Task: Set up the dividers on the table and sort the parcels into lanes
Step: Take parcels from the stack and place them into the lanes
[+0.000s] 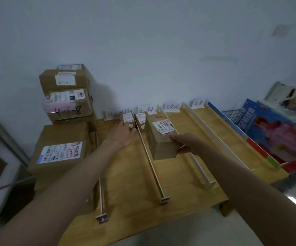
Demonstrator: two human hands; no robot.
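right hand (188, 143) grips parcel (161, 139) (between two dividers (151, 157)).

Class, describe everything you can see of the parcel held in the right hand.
The brown cardboard parcel is a longish box, with a white shipping label with barcode and red marks on its top. It sits in the second lane from the left, between two dividers; whether it rests on the table is unclear. The right hand grips its near right end.

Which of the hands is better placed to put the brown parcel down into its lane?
Right. The right hand already grips the brown parcel above the second lane, while the left hand reaches open toward the small parcel in the first lane.
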